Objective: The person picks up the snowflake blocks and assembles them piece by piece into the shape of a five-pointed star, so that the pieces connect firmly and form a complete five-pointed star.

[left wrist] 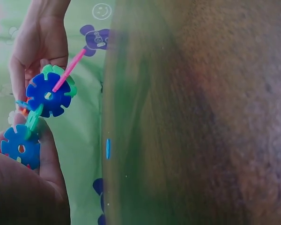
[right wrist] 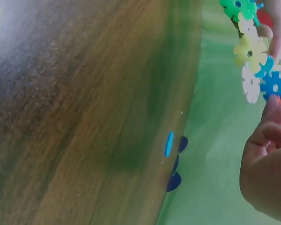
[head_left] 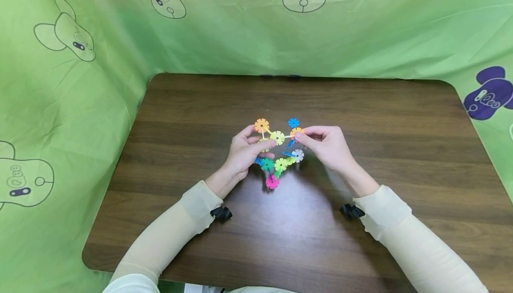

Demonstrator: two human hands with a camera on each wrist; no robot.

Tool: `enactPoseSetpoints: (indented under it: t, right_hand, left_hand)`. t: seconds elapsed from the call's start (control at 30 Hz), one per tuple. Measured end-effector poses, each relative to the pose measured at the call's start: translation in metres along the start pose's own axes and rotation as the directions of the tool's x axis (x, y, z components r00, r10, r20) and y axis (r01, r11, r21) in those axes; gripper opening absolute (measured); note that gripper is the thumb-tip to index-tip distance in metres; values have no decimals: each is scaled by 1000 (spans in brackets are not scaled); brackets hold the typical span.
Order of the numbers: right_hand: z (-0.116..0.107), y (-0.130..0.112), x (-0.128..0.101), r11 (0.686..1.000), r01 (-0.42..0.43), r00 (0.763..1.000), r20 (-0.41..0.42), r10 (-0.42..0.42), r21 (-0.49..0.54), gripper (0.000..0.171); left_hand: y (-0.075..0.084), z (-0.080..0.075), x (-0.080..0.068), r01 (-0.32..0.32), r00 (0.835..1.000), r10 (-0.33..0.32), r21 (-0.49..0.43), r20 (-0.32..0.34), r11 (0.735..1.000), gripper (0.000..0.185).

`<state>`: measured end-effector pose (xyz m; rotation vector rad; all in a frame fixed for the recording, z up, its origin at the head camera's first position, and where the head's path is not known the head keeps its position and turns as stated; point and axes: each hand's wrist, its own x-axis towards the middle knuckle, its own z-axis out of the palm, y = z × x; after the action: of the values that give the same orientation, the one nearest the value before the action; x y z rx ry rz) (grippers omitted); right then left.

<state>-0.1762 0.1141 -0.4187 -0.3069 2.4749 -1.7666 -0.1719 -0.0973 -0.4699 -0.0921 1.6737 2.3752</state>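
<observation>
A chain of notched plastic discs, interlocking snowflake pieces (head_left: 277, 138) in several colors, is held up above the table by both hands. My left hand (head_left: 245, 150) grips its left side, thumb against a yellow disc, with an orange disc (head_left: 262, 125) above the fingers. On the other side my right hand (head_left: 327, 144) pinches an orange disc (head_left: 296, 133) between thumb and forefinger. Green, lime and white discs hang in a curve below, with a pink disc (head_left: 272, 182) lowest. In the left wrist view a dark blue disc (left wrist: 43, 96) joins the pink one, seen edge-on.
A single blue disc (head_left: 293, 123) lies flat on the brown wooden table (head_left: 192, 119), beyond the hands. Green printed curtains (head_left: 236, 34) stand along the back and sides. A black wrist camera (head_left: 221, 213) sits at the left cuff, another (head_left: 352, 211) at the right.
</observation>
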Motion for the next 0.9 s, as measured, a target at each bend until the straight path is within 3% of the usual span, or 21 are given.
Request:
enactPoseSetpoints:
  t: [0.2, 0.33, 0.43, 0.57, 0.7, 0.8, 0.9]
  right_hand:
    - [-1, 5, 3, 1000, -15, 1000, 15, 15, -11, 23]
    - [-2, 22, 6, 999, -34, 999, -29, 35, 31, 32]
    - [-2, 32, 1, 994, -110, 993, -41, 110, 22, 43]
    - [0, 41, -11, 977, -210, 965, 154, 211, -23, 47]
    - [9, 45, -19, 972, -233, 920, 320, 226, -16, 41]
    - [8, 46, -16, 975, -224, 921, 323, 217, -18, 42]
    - [-5, 50, -2, 975, -203, 945, 243, 220, -92, 47]
  left_hand:
    - [-3, 2, -1, 27, 999, -28, -22, -30, 999, 69]
    - [-5, 5, 1, 2, 997, -11, -98, -83, 995, 55]
    - [-5, 7, 4, -52, 989, 27, -171, -145, 984, 44]
    - [-2, 8, 6, -111, 976, 67, -212, -205, 971, 52]
    - [-1, 10, 5, -136, 971, 86, -223, -221, 965, 55]
    - [-1, 11, 4, -127, 972, 75, -228, -224, 965, 46]
    - [-2, 10, 3, -113, 973, 60, -232, -225, 966, 38]
